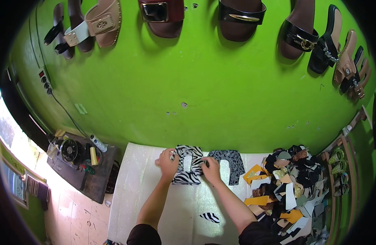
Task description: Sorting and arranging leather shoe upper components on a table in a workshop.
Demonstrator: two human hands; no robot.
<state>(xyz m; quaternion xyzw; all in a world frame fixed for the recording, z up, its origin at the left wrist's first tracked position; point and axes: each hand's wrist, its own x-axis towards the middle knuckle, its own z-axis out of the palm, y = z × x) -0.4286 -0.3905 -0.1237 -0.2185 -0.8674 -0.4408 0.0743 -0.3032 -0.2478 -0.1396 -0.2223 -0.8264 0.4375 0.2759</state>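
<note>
A black-and-white zebra-print piece with a pale rectangular opening in its middle lies at the far side of the white table. My left hand grips its left edge with curled fingers. On the opposite edge, my right hand pinches the same piece. Just right of it lies a dark grey patterned arch-shaped piece, partly behind my right hand. Nearer to me, a small pointed zebra-print scrap rests between my forearms. My fingertips are partly hidden.
A heap of material offcuts covers the table's right side. Beyond the table rises a green wall with several sandals along its top. To the left stands a dark bench with a round black device. A wooden shoe rack is at right.
</note>
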